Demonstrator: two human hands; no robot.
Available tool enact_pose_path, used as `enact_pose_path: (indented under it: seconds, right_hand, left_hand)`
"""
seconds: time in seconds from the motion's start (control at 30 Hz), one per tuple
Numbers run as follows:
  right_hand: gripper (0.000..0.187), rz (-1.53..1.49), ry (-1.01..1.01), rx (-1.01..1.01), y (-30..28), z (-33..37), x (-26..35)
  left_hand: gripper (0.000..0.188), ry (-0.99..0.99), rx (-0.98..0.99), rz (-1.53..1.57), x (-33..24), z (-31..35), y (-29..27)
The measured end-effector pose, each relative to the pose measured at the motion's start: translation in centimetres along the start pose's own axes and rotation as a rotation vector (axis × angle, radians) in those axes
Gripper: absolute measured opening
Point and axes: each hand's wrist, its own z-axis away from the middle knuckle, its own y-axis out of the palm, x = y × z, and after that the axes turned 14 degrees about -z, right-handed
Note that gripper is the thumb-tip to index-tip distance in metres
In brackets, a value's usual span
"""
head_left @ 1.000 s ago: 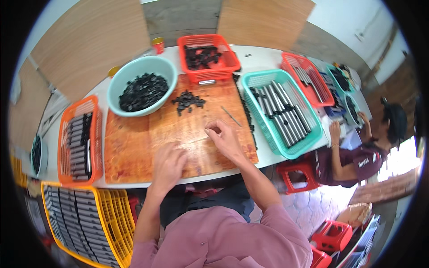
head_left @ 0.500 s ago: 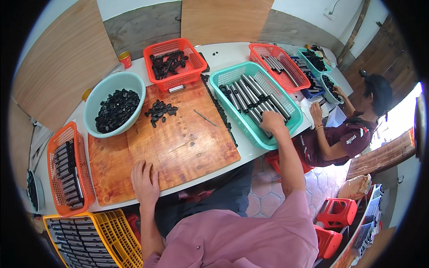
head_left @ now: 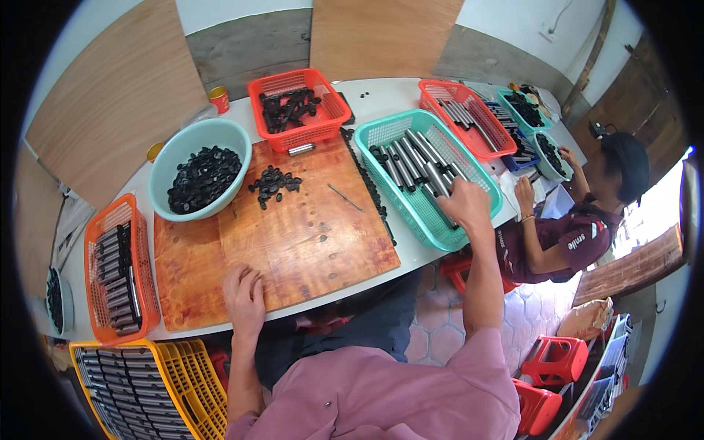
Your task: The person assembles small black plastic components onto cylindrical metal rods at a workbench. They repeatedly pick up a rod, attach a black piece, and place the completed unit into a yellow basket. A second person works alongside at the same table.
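Observation:
My right hand (head_left: 468,204) is over the near end of a turquoise basket (head_left: 368,158), its fingers closed around a silver metal tube (head_left: 438,180). More silver tubes with black ends lie below and beyond it in the basket; my fingertips are partly hidden. My left hand (head_left: 245,297) rests on the front edge of the stained wooden board (head_left: 293,249), fingers loosely bent, holding nothing. Farther back on the board are a small heap of black oval caps (head_left: 274,183), a thin metal rod (head_left: 345,197) and a single short tube (head_left: 301,149).
A pale blue basin (head_left: 158,180) full of black caps stands at the board's left. Red baskets (head_left: 334,111) are at the back, an orange basket (head_left: 152,293) of tubes at far left. A yellow crate (head_left: 192,374) sits below. At right, a co-worker (head_left: 557,238) handles parts.
My right hand has drawn back slightly toward me, and a tube now stands out at its fingers. My left hand stays on the board edge, its fingers more bent. The view has shifted a little.

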Motion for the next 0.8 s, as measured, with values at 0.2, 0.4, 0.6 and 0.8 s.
enact_pose_path:
  seconds: [0.2,0.4,0.6,0.8]
  right_hand:
    - [0.036,-0.623,-0.318,0.018,1.2,4.7,8.0]
    - [0.037,-0.604,-0.703,-0.073,11.8,10.9,16.1]
    - [0.037,-0.975,-0.603,0.220,14.1,12.9,18.2]
    - [0.035,-0.984,-0.531,0.367,15.7,13.3,18.7]
  left_hand:
    - [0.021,-0.265,0.342,0.925,-5.5,-2.3,0.8]
    - [0.039,-0.637,0.390,1.514,-9.7,-6.1,2.6]
    - [0.037,-0.657,0.284,1.590,-4.7,-6.0,3.0]
    - [0.030,-0.747,0.285,1.696,-2.6,-6.7,3.2]
